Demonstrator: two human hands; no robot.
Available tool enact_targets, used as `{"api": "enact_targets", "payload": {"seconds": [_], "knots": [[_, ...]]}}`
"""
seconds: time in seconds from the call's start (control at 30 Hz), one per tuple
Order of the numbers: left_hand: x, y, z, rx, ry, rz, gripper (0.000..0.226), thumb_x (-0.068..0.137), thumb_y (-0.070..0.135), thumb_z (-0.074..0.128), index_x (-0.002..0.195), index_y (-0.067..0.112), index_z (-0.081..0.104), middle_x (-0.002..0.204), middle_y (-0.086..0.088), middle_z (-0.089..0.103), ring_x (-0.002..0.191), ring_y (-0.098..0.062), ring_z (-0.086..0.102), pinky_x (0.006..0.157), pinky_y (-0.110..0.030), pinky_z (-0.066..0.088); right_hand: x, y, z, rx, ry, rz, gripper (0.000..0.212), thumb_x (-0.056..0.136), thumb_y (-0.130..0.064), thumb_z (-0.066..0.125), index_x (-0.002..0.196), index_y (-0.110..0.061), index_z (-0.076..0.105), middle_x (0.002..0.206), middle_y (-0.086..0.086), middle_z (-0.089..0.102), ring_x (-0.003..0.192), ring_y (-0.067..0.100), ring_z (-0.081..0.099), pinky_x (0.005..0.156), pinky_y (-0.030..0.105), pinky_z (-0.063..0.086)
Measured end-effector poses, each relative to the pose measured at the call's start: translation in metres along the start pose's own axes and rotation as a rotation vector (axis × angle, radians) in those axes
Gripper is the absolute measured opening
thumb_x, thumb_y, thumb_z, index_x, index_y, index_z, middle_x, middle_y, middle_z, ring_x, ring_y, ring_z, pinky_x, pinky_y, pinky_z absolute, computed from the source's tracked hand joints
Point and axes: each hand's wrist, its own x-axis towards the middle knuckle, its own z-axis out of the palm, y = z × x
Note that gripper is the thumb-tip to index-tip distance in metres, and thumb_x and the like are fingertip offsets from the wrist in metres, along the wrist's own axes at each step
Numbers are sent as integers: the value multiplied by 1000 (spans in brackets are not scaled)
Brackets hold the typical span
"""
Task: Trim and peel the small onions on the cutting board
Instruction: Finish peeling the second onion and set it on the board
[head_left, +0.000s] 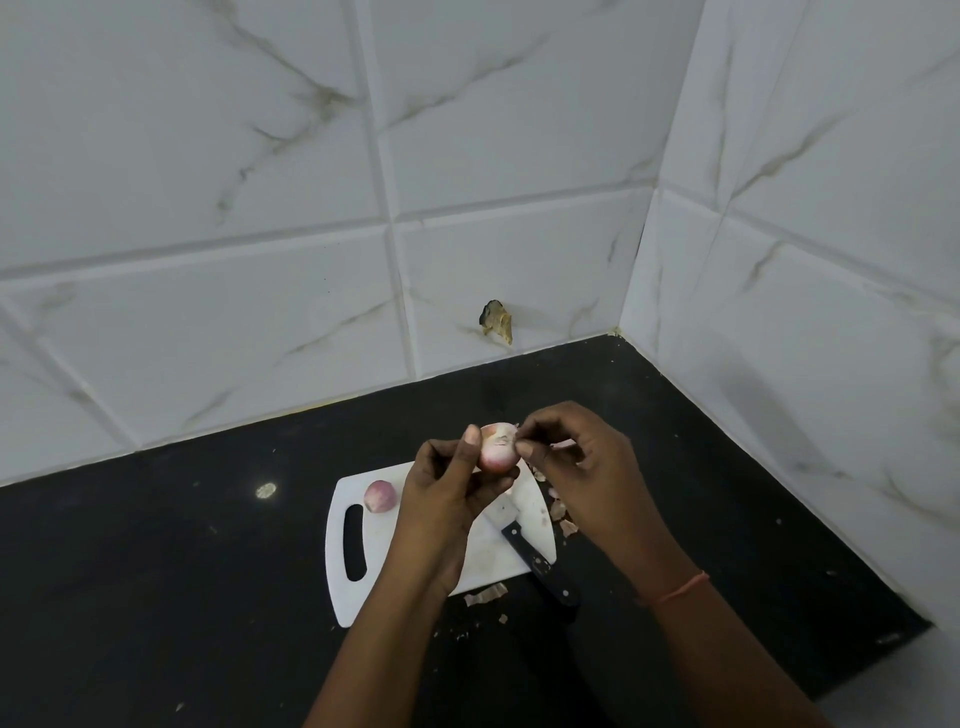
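Observation:
My left hand (447, 488) holds a small pale-pink onion (497, 451) between thumb and fingers, lifted above the white cutting board (363, 587). My right hand (576, 457) pinches a bit of skin at the onion's top right. A second small onion (380, 497), purple-skinned, lies on the board near its handle slot. A black-handled knife (535, 561) rests on the board's right side, its handle sticking out over the front edge; my left hand hides part of the blade.
Onion skin scraps (563, 517) lie on the black counter (182, 571) right of the board, and more skin scraps (485, 594) lie in front of it. Tiled walls meet in a corner behind and to the right. A chipped spot (497, 321) marks the back wall.

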Motion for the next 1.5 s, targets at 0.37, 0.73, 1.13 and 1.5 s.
{"api": "enact_targets", "payload": {"seconds": [0.37, 0.73, 1.13, 1.5], "knots": [[-5, 4, 2, -93, -66, -122, 46, 84, 30, 64, 120, 2, 63, 114, -18, 73, 104, -32, 72, 80, -29, 61, 5, 4, 6, -178, -43, -99, 11, 95, -3, 52, 96, -14, 55, 92, -12, 50, 95, 3, 51, 77, 7, 42], [-2, 1, 10, -417, -28, -368, 27, 102, 14, 50, 113, -8, 62, 116, -32, 67, 104, -39, 71, 81, -39, 61, -2, 20, 3, -63, -63, -9, 11, 98, -8, 44, 97, -16, 52, 96, -5, 53, 89, 10, 56, 74, 25, 52], [2, 0, 7, -388, -83, -258, 34, 103, 5, 38, 132, -4, 55, 128, -28, 63, 115, -39, 65, 96, -45, 53, -5, 13, 11, 110, 139, 135, 21, 99, -14, 52, 110, -20, 69, 106, -9, 69, 98, 9, 66, 82, 26, 54], [2, 5, -1, -113, -117, -153, 29, 98, 15, 52, 120, 1, 65, 117, -18, 72, 106, -31, 72, 88, -32, 60, 10, 8, -5, -67, -67, -89, 14, 83, -4, 71, 87, -16, 67, 91, -11, 63, 90, 4, 60, 74, 8, 46]]}}
